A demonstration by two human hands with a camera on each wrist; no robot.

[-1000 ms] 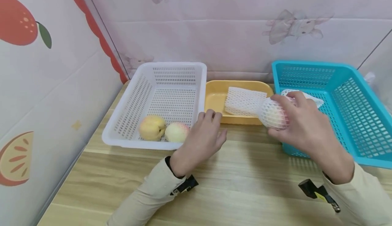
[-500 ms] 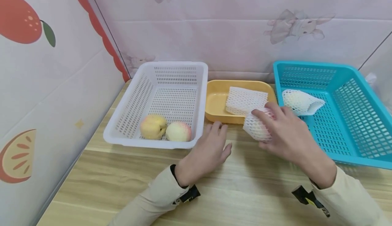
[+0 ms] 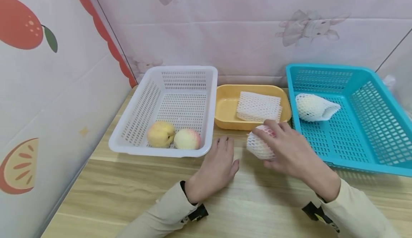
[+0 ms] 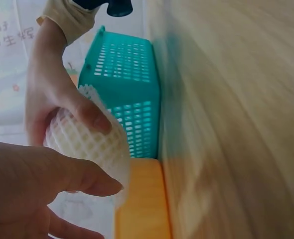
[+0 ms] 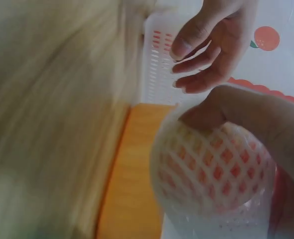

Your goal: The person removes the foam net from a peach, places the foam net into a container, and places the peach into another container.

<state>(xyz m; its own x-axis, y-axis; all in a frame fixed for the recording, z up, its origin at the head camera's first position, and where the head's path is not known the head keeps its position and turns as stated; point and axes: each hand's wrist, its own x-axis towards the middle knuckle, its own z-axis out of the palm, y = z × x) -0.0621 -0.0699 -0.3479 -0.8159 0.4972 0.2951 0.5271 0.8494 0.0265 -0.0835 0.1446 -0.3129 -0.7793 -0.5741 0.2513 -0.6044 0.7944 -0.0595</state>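
Observation:
My right hand [image 3: 291, 152] grips a peach in a white foam net [image 3: 260, 145] above the table. Through the mesh, red and yellow skin shows on the netted peach [image 5: 217, 164] in the right wrist view. My left hand [image 3: 215, 168], its fingers loosely bent, holds nothing and is apart from the peach, near the front right corner of the white basket [image 3: 210, 130]. In that basket lie a yellow peach [image 3: 160, 134] and a pale pink peach [image 3: 187, 139]. Flat foam nets [image 3: 258, 105] lie in the yellow tray [image 3: 225, 113] behind my hands.
To the right stands a blue basket [image 3: 367, 123], with another netted fruit [image 3: 312, 107] at its left side. A patterned wall covering [image 3: 238, 48] rises behind the containers. The wooden table [image 3: 128, 191] spreads in front.
My right hand has carried the netted peach left and toward me, away from the blue basket. My left hand has drawn back slightly toward me.

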